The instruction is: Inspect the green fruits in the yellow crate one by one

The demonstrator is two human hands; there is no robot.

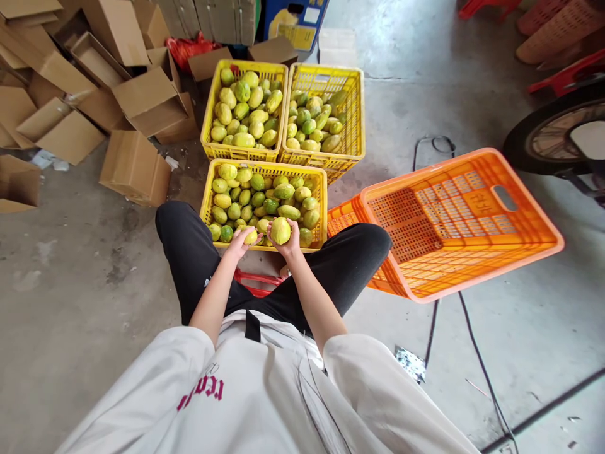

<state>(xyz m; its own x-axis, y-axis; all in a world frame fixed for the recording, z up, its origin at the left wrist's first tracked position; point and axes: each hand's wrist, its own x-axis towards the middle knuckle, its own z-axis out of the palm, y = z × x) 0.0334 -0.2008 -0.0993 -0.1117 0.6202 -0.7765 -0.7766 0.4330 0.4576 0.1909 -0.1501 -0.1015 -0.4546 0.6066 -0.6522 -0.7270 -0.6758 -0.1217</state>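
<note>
In my right hand rests a round yellow fruit, papaya-like, with the fingers curled round its side. My left hand is cupped around a second yellow fruit, partly hidden by the fingers. Both hands hover side by side over the near rim of a yellow plastic crate. Inside it lie many yellow and green oval fruits. Two more yellow crates, a left one and a right one, stand behind it, holding similar fruits.
An orange crate lies tilted at my right, by a dark cable. Opened cardboard boxes pile up at the left. A wheel stands at far right. A red stool shows between my legs.
</note>
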